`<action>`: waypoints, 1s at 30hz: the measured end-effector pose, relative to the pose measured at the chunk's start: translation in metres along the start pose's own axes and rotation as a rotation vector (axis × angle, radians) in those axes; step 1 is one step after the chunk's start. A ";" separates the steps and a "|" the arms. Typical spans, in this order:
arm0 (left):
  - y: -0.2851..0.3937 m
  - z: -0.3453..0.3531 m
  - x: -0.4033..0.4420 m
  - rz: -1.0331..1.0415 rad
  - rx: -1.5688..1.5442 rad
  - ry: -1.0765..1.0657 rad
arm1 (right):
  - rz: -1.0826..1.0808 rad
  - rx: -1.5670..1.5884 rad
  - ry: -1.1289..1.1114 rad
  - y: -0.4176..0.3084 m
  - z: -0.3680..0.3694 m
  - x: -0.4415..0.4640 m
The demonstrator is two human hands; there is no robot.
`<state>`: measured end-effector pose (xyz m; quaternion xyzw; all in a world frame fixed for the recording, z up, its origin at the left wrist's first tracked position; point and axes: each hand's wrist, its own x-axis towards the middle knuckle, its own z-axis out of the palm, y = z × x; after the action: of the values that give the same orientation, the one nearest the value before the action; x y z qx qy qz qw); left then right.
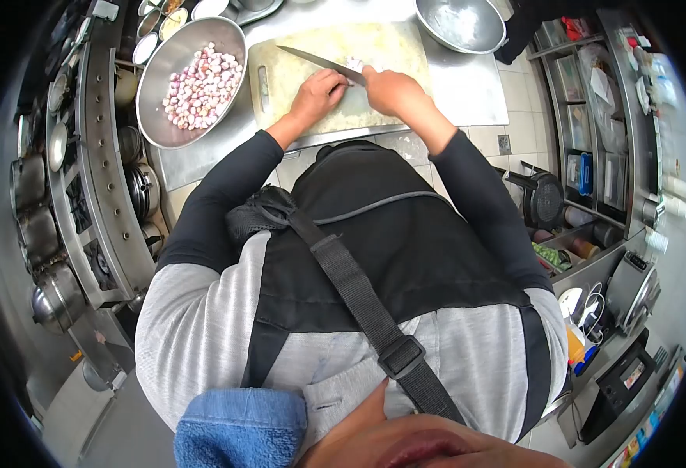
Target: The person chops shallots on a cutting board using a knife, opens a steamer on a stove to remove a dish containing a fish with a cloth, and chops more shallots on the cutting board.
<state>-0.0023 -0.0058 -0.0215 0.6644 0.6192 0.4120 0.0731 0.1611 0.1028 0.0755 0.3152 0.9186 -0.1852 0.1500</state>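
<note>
My right hand (393,92) is closed around the handle of a kitchen knife (319,62). Its long blade points left across a worn, pale cutting board (296,47). Close beside the blade, my left hand (318,95) rests on the board with its fingers curled together; what they hold, if anything, is too small to make out. A few small pinkish-white shallot pieces (354,65) lie just beyond the knife. At the left, a large steel bowl (152,101) contains many small peeled shallots (202,86).
A second steel bowl (461,27) stands at the table's (475,93) back right. Small containers (173,23) cluster at the far left. Metal racks with pans (140,191) line the left side; shelves (569,93) with bins stand right, beyond the tiled floor (522,125).
</note>
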 end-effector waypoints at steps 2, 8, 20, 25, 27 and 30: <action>0.000 -0.001 0.003 0.000 0.003 0.010 | -0.017 -0.010 0.035 0.006 0.023 0.009; -0.002 0.002 0.000 0.023 0.007 0.016 | 0.008 0.073 -0.042 -0.002 0.006 0.003; 0.007 -0.140 0.019 -0.222 -0.012 0.102 | 0.018 0.195 0.090 0.003 0.041 0.016; -0.133 -0.236 -0.053 -0.678 0.497 -0.207 | -0.030 0.206 0.110 0.010 0.045 0.021; -0.157 -0.245 -0.081 -0.480 0.512 -0.249 | -0.048 0.233 0.096 0.008 0.045 0.023; -0.154 -0.242 -0.072 -0.447 0.643 -0.314 | -0.062 0.175 0.099 0.019 0.048 0.024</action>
<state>-0.2668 -0.1350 0.0089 0.5574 0.8266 0.0656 0.0429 0.1622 0.1085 0.0187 0.3075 0.9145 -0.2535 0.0703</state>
